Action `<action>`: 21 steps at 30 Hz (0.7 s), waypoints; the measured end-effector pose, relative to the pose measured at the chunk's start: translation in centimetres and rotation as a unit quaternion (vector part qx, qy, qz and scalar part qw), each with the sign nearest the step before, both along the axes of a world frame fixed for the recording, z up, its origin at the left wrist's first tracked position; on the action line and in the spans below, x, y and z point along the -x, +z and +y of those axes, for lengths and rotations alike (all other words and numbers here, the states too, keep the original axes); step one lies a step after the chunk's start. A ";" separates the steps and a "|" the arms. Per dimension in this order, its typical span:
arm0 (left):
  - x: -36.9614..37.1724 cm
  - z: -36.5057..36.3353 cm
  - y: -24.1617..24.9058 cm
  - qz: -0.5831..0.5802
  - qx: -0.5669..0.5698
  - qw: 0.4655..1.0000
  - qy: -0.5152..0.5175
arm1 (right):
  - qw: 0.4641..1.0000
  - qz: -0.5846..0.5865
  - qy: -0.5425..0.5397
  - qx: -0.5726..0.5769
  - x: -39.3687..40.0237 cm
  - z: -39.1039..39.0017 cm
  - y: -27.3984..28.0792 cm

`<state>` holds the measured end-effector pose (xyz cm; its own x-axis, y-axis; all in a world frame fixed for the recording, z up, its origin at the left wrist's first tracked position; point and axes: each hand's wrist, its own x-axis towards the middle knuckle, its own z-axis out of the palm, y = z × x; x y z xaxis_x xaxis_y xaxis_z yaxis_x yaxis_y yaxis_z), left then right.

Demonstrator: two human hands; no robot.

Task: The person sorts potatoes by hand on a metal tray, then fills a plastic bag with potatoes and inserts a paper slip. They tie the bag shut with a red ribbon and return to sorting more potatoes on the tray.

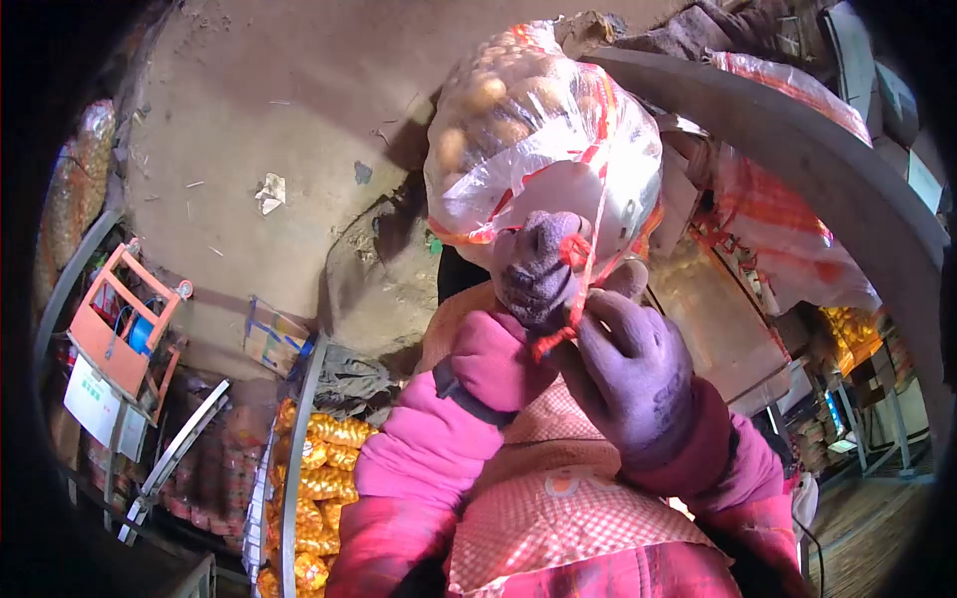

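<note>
A clear plastic bag of potatoes [488, 100] with red stripes stands in front of me, its near end facing my body. My left hand [538, 269], in a purple knit glove, is closed in a fist at the gathered near end of the bag. Red string [576, 299] runs from the bag past this fist, with a knotted clump beside the knuckles. My right hand [638, 369], also gloved in purple, has its fingers curled on the string just right of the left fist. The fingertips are partly hidden.
A grey curved metal bar [797, 130] arches over the right side. Behind it lie more red-striped bags [773, 229]. At left stand an orange-framed piece of equipment [125, 334] and stacked yellow net bags [329, 468]. Scraps of litter [270, 193] lie on the dirt floor.
</note>
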<state>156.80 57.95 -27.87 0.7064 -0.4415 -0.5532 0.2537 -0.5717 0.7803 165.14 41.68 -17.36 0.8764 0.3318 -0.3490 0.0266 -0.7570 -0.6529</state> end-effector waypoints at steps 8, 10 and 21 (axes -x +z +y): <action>-11.8 -7.4 -5.0 -0.251 -0.064 0.965 -0.050 | 0.996 0.079 0.029 0.029 2.1 -0.7 -0.5; -10.7 -7.2 -5.1 -0.255 -0.076 0.957 -0.112 | 0.989 0.101 0.106 0.030 0.5 -0.4 -0.4; -6.5 -5.5 -3.0 -0.307 -0.099 0.945 0.047 | 0.966 0.125 -0.217 -0.055 -2.7 -3.6 0.2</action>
